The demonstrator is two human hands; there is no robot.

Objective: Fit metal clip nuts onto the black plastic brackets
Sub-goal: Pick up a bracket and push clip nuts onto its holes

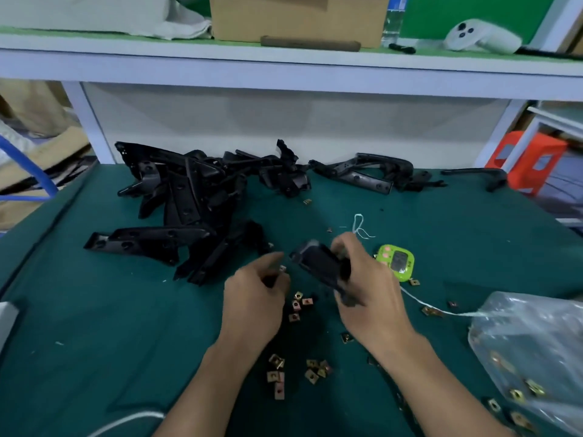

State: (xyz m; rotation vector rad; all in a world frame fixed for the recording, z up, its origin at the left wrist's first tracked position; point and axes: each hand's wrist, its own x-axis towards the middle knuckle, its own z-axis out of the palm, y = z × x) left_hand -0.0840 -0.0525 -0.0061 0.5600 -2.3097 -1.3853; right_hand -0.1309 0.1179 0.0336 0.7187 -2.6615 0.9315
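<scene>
Brass-toned loose clip nuts [277,375] lie scattered on the green mat [94,326] between the forearms, with more in a clear plastic bag [530,342] to the right. Just beyond them the left hand [252,301] has its fingers curled. Thumb and forefinger pinch what looks like one clip nut [282,269], though blur makes that small piece hard to confirm. The right hand [369,294] wraps its fingers round a held bracket [321,266], raised above the mat and tilted toward the left hand, its end just apart from the nut. I judge the step as bringing nut to bracket, not yet seated. Next, the nut's open side must line up with the bracket's edge and slide on over a hole. The bracket is matte black, elongated and moulded. Farther back, the pile of brackets [189,197] sits near the shelf frame [284,74].
</scene>
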